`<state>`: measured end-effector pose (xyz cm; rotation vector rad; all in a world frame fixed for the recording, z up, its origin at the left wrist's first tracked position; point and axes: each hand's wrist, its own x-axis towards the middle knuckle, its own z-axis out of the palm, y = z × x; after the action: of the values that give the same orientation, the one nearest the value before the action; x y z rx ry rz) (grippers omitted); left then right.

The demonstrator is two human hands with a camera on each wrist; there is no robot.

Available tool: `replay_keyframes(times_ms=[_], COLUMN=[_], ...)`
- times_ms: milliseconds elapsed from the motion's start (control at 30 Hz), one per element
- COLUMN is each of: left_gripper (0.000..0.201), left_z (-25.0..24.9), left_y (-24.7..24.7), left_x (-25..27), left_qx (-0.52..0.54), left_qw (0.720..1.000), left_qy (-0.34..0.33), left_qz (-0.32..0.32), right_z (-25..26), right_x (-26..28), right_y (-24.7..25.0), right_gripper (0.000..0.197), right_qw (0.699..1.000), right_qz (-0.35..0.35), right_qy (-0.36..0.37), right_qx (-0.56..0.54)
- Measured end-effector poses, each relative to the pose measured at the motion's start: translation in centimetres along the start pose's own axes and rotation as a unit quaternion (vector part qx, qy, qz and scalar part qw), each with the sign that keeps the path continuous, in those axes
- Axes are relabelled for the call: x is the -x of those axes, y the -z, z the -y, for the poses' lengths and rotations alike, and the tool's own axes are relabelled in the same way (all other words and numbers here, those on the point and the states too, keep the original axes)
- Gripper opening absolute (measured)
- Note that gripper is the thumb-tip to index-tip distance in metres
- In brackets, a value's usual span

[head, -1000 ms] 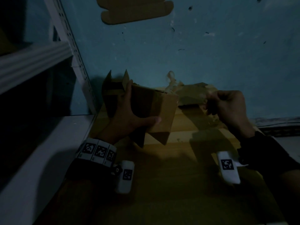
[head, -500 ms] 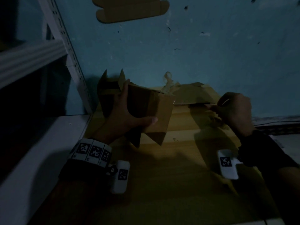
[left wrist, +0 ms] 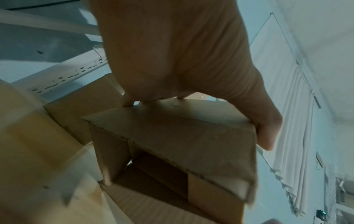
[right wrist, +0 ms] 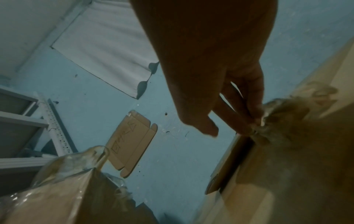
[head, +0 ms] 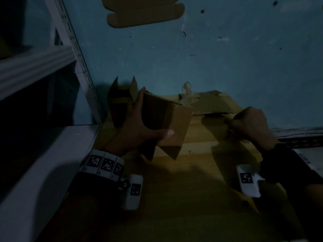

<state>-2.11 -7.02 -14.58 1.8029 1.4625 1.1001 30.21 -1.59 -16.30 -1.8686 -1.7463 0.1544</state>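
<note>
Over the table (head: pixel 174 198), the small box (head: pixel 176 123) lies right of an open box (head: pixel 120 102). Flattened cardboard (head: pixel 215 102) lies farther right, with tape (right wrist: pixel 283 119) at its near right edge. Shelving (head: pixel 35 63) stands left.

Not much to read here, tbh. The flat cardboard piece (right wrist: pixel 132 144) on the wall has a marker scrawl plus a square with a diamond inside, but no words I can make out. My wristband (head: pixel 103 164), left wrist cam (head: pixel 133 193) and right wrist cam (head: pixel 248 182) just carry black-and-white square codes.
</note>
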Motion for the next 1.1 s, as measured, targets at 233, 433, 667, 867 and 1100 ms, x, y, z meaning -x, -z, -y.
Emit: replay_keyframes(times_ms=[233, 433, 667, 867, 1100], left_gripper=[0.147, 0.147, 0.148, 0.146, 0.147], left_z=[-0.2, -0.3, -0.5, -0.7, -0.9], left_y=[0.0, 0.0, -0.1, -0.2, -0.2], left_x=[0.2, 0.3, 0.3, 0.5, 0.5], left_qx=[-0.01, -0.014, -0.016, -0.008, -0.021], left_qw=[1.0, 1.0, 1.0, 1.0, 1.0], left_qy=[-0.008, -0.008, -0.008, -0.012, -0.007], left_qz=[0.007, 0.004, 0.014, 0.019, 0.019], right_z=[0.4, -0.2, 0.4, 1.7, 2.0], right_x=[0.5, 0.1, 0.1, 0.5, 0.6], right_y=[1.3, 1.0, 0.5, 0.8, 0.9], right_gripper=[0.014, 0.026, 0.041, 0.036, 0.024], right_qw=[0.993, 0.998, 0.996, 0.987, 0.982], right_qz=[-0.096, -0.028, -0.06, -0.139, -0.099], right_qy=[0.049, 0.021, 0.026, 0.051, 0.044], right_qx=[-0.054, -0.057, -0.057, -0.061, -0.157])
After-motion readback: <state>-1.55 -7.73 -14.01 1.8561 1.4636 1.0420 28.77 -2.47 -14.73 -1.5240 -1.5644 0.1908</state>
